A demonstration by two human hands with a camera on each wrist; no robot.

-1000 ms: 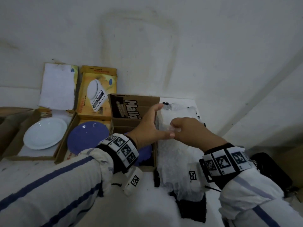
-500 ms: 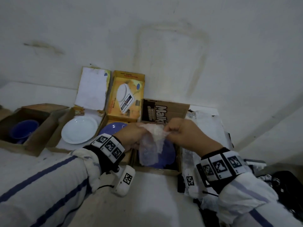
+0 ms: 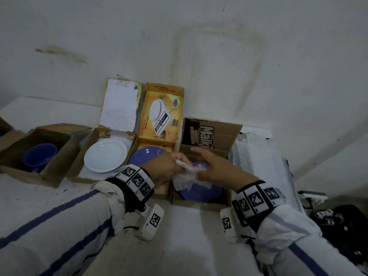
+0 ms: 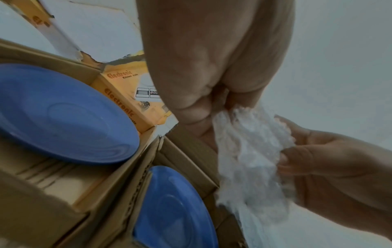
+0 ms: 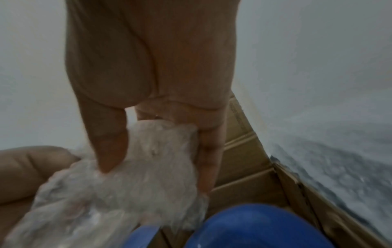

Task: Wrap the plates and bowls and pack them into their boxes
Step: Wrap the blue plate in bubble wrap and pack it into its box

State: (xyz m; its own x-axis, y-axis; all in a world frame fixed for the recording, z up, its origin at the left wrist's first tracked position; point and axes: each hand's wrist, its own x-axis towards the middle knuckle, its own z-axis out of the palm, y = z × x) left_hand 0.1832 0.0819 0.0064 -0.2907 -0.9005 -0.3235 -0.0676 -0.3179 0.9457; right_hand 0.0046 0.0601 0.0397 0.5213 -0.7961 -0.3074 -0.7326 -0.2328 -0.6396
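Note:
Both hands hold a small crumpled piece of bubble wrap (image 3: 187, 177) just above a blue plate (image 3: 201, 193) that lies in the open brown Malki box (image 3: 211, 134). My left hand (image 3: 172, 166) pinches the wrap's upper corner with curled fingers (image 4: 191, 107). From the right, my right hand (image 3: 207, 169) takes the wrap between thumb (image 5: 110, 151) and fingers, its index finger stretched out. A second blue plate (image 3: 147, 154) lies in the yellow scale box (image 3: 161, 112). A white plate (image 3: 105, 155) and a blue bowl (image 3: 39, 156) sit in boxes further left.
A large sheet of bubble wrap (image 3: 258, 162) lies on the white surface right of the Malki box. Black gear (image 3: 342, 226) sits low at the right edge. The boxes stand in a row against the white wall (image 3: 219, 56). Bare white surface (image 3: 189, 236) lies between me and the boxes.
Both hands have come down from in front of the bubble wrap sheet to just over the blue plate in the Malki box, carrying the small piece. The right index finger has straightened.

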